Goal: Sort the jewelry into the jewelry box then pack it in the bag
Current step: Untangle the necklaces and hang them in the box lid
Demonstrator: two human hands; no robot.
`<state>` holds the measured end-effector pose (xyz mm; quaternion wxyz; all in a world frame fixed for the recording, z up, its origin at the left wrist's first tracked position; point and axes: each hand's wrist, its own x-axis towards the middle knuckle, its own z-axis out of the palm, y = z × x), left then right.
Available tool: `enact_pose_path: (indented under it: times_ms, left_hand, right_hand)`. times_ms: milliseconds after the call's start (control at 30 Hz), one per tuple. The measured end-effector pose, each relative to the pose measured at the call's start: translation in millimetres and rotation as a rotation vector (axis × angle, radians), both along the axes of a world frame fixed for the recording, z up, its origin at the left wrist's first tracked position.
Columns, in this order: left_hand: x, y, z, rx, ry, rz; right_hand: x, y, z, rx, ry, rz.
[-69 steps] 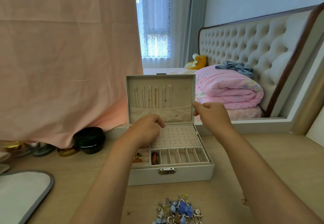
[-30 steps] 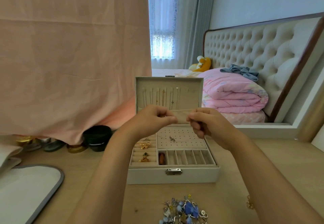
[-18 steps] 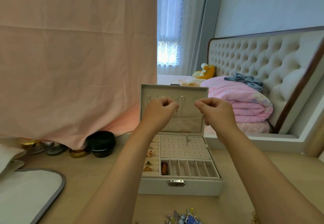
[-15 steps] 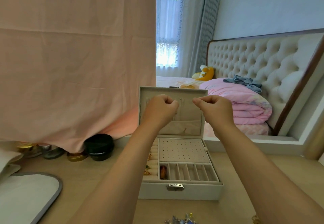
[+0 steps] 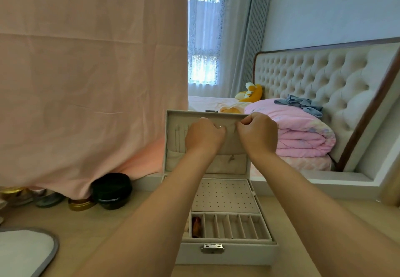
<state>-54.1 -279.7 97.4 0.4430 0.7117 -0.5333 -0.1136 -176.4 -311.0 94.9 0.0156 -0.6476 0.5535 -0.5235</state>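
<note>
Head view: a white jewelry box (image 5: 227,255) is seen open on the pale wooden bench (image 5: 86,233), its lid (image 5: 171,146) stood upright at the far side. Both arms are stretched over the box. The left hand (image 5: 204,138) and the right hand (image 5: 257,135) are held close together in front of the upper part of the lid. The fingers (image 5: 244,122) of each hand are curled and pinched together on a fine necklace (image 5: 232,158). Only its small pendant, hung before the lid's pocket, and a silvery glint at the left hand's fingers can be made out. The chain is too thin to be traced.

Inside the box, a perforated panel (image 5: 225,196) is laid at the far right, and a row of narrow slots (image 5: 231,227) is set nearer. A brown piece (image 5: 196,225) is lodged in the leftmost slot. A metal latch (image 5: 212,248) is fixed on the near wall.

On the left, a pink cloth (image 5: 86,81) is draped down to the bench, with a black round jar (image 5: 112,190) and a gold-lidded jar (image 5: 81,204) tucked at its hem. A white, grey-rimmed item (image 5: 21,253) is cut off at the near left. To the far right, a folded pink quilt (image 5: 303,133) is piled against a tufted headboard (image 5: 324,81), with a yellow plush toy (image 5: 253,92) beside it.
</note>
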Motion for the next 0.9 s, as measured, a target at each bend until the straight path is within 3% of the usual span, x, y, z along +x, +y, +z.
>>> enact_pose_path:
  times_ms: [300,533,700,900]
  left_hand:
    - [1,12,-16,0.068,0.008,-0.088]
    - [1,44,-29,0.134,0.395,-0.370]
    - [-1,61,-31,0.187,0.295,-0.511]
    - [1,62,-31,0.232,0.194,-0.572]
  right_hand:
    - [-4,13,-24,0.138,-0.014,0.026]
    - [-10,40,-34,0.555,-0.324,0.304]
    - [-11,55,-41,0.707,-0.594,0.519]
    - [-20,60,-33,0.664,-0.601,0.589]
